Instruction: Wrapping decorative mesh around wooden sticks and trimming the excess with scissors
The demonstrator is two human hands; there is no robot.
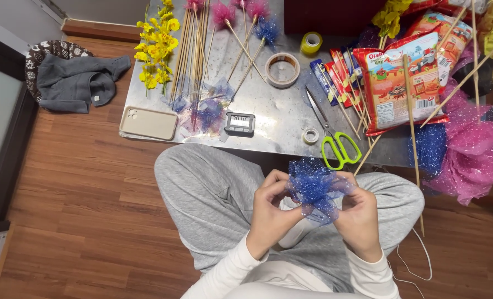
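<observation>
I sit cross-legged in grey trousers in front of a low metal table (274, 119). Both hands hold a bunched piece of blue glitter mesh (315, 188) over my lap. My left hand (271, 213) pinches its left side, and my right hand (360, 213) grips its right side and lower edge. The mesh is gathered into a ruffled, flower-like shape between my fingers.
On the table lie green-handled scissors (335, 141), tape rolls (282, 69), a small digital timer (239, 123), a phone (148, 123), wooden skewers (191, 50), yellow artificial flowers (157, 47), snack packets (398, 80) and pink mesh (470, 149). A grey garment (78, 80) lies on the wood floor.
</observation>
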